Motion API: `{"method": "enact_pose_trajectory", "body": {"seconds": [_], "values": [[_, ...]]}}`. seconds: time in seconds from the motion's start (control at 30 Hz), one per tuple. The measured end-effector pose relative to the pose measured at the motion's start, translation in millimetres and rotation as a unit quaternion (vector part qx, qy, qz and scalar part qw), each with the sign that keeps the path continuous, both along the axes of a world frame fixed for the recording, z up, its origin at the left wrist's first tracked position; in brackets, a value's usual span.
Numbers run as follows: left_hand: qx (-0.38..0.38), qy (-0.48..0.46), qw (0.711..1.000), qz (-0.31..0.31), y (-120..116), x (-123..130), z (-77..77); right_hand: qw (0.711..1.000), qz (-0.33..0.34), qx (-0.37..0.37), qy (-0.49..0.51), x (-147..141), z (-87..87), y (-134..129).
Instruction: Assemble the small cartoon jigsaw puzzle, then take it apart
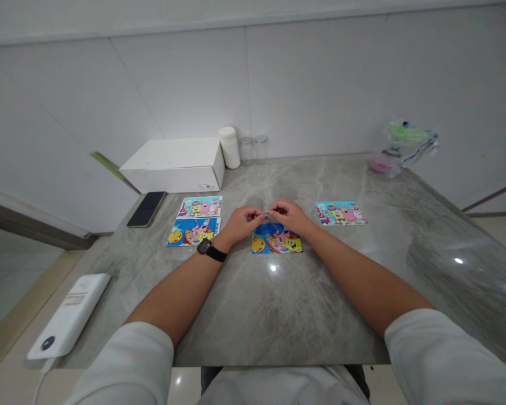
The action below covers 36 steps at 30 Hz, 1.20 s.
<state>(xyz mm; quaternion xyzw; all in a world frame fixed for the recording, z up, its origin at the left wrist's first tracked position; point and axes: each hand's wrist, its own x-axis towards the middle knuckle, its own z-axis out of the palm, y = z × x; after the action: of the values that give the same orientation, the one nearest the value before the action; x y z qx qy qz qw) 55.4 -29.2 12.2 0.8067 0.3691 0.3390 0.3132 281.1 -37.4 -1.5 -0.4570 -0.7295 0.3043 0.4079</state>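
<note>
My left hand [245, 220], with a black watch on its wrist, is closed in a pinch at the middle of the table. Close beside it, my right hand [287, 215] is closed too, its fingertips nearly meeting the left ones. A tiny colourful piece [267, 216] shows between the fingertips; its shape and which hand grips it are too small to tell. Under and in front of both hands lies a blue cartoon card [277, 241]. Two more cards, one light [200, 207] and one blue [193, 232], lie left of my left hand. Another light card [341, 213] lies to the right.
A white box [172, 163], a white bottle [230, 147] and two clear jars [253, 151] stand along the wall. A phone [147, 209] and a white power bank [69, 316] lie on the left. At the back right is a plastic bag [402, 149] on the grey table [278, 315].
</note>
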Motion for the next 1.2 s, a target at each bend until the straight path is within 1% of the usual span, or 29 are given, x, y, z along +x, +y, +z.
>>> {"method": "enact_pose_trajectory", "body": {"seconds": [0.1,0.2,0.27,0.33,0.43,0.53,0.67,0.73,0.87,0.93,1.07,1.13,1.2], "values": [[0.020,0.006,1.000,-0.010,1,-3,2.8,0.999,0.025,-0.005,-0.042,4,5.8,0],[0.031,0.014,0.999,-0.009,0,-5,5.8,0.992,0.051,-0.006,-0.116,8,15.3,-1],[0.038,0.025,0.999,-0.011,-1,-5,7.2,0.984,0.071,-0.025,-0.163,8,21.8,-4],[0.043,0.030,0.998,-0.018,-1,-4,7.6,0.978,0.079,-0.056,-0.187,6,26.9,-6],[0.048,0.033,0.998,-0.036,0,-5,6.8,0.976,0.071,-0.095,-0.183,3,30.4,-9],[0.043,0.040,0.997,-0.053,0,-5,6.0,0.981,0.062,-0.120,-0.142,2,29.0,-8],[0.037,0.038,0.996,-0.071,-3,-3,6.1,0.988,0.047,-0.125,-0.074,3,24.1,-3],[0.034,0.034,0.997,-0.063,-3,-2,5.4,0.990,0.045,-0.119,-0.065,5,22.5,-2],[0.024,0.020,0.999,-0.008,-1,-1,2.2,0.990,0.036,-0.101,-0.093,5,22.2,-2],[0.017,0.010,1.000,0.014,0,-1,0.9,0.986,0.047,-0.106,-0.120,3,23.0,-5],[-0.009,-0.003,1.000,0.014,2,0,-0.2,0.976,0.081,-0.118,-0.163,-1,25.7,-10],[-0.016,-0.003,1.000,0.009,3,0,-0.5,0.975,0.081,-0.111,-0.173,-1,27.6,-11],[-0.017,0.001,1.000,0.007,3,0,-0.8,0.977,0.073,-0.089,-0.177,1,29.3,-11]]}}
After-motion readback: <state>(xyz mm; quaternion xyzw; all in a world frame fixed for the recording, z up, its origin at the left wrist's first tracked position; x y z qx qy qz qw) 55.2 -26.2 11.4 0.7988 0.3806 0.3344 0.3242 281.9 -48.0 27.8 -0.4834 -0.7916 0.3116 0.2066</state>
